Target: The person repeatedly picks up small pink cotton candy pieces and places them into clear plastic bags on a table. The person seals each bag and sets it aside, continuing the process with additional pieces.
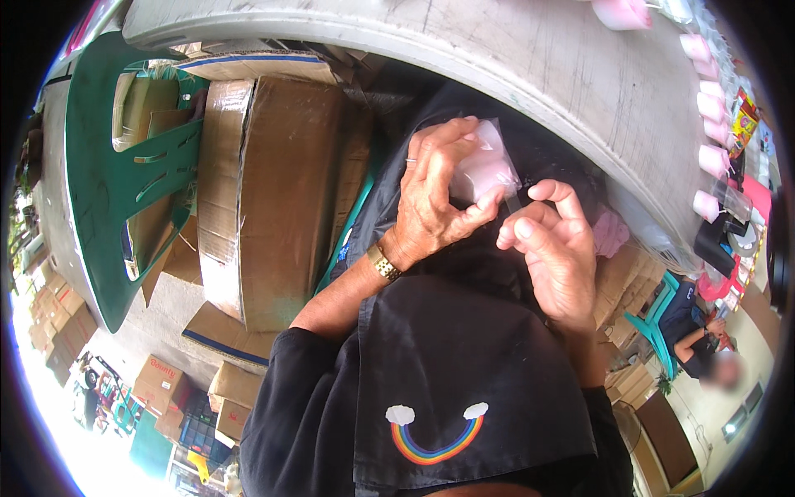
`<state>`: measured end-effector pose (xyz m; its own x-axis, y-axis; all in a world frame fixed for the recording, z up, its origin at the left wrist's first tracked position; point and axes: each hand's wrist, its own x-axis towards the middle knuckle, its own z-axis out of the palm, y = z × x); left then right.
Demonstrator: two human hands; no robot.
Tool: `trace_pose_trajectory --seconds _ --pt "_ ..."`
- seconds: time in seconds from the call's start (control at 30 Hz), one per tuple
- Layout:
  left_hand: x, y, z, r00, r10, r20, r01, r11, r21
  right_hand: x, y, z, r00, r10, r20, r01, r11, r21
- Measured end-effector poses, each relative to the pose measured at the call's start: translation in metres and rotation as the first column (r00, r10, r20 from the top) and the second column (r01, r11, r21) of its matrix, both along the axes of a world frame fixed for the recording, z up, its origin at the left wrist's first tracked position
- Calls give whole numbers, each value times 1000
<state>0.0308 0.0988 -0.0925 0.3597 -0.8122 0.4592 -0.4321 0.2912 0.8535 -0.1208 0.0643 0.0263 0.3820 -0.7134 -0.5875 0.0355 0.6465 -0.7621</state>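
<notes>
Over my lap, my left hand [439,182] is closed around a pale pink piece [484,170] in clear, shiny plastic wrap. It looks like a short candle, though my fingers hide part of it. Just to its right, my right hand [553,248] has its thumb and fingertips pinched together. A narrow, clear strip [513,203] runs from the wrapped piece toward that pinch; whether it is tape or the wrap's edge I cannot tell. Dark cloth with a rainbow patch [435,451] covers my front and lap.
A worn, pale table [538,50] curves across the top. Along its right edge stand several short pink cylinders [712,108], seemingly candles. A green plastic chair [91,182] and a large cardboard box [286,199] are at left. A seated person [700,344] is far right.
</notes>
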Motion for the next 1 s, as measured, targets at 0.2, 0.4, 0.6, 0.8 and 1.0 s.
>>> trace_pose_trajectory --seconds 0.2,0.4,0.6,0.8,1.0 --pt "-8 3 -5 997 16 -74 -9 996 89 -1 5 -6 999 -3 -39 0 998 -69" --pt "-5 3 -13 995 -2 -103 11 996 88 -2 3 -21 999 19 -41 -22 998 -67" --pt "-3 3 -18 992 5 -127 5 997 78 -6 1 -58 974 139 -181 -194 921 -338" --pt "-2 3 -21 991 -12 -134 24 996 87 -1 6 -85 976 61 -211 -154 876 -458" --pt "-4 3 -18 978 3 -207 17 995 98 2 8 -92 982 -2 -191 -101 843 -529"
